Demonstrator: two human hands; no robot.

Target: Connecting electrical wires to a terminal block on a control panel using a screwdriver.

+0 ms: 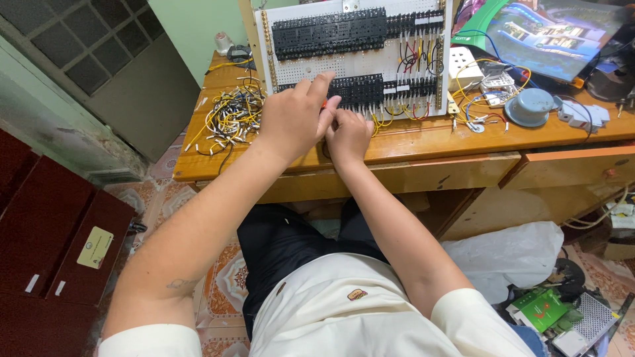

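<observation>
While both hands worked close together at the foot of the white perforated panel (357, 66), the left hand (294, 119) lay over the lower row of black terminal blocks (357, 89), its fingers (322, 82) stretched out and resting on the blocks, with a small red-orange object (325, 104) showing just under its thumb; what that object was could not be told. The right hand (348, 134) sat just beside and below it, fingers curled inward, though whether they pinched anything was hidden. The panel stood upright on the wooden counter (423, 139), leaning slightly back. A tangle of yellow, black and white wire pieces (231, 116) lay to the left, close to the left forearm. Judging by this, a sweep of that arm could have dragged loose wires off the counter's edge. Pressure from the left hand might have tipped the panel, and the crowded hands could have nudged the red and yellow jumpers (413, 59) already seated to the right.
</observation>
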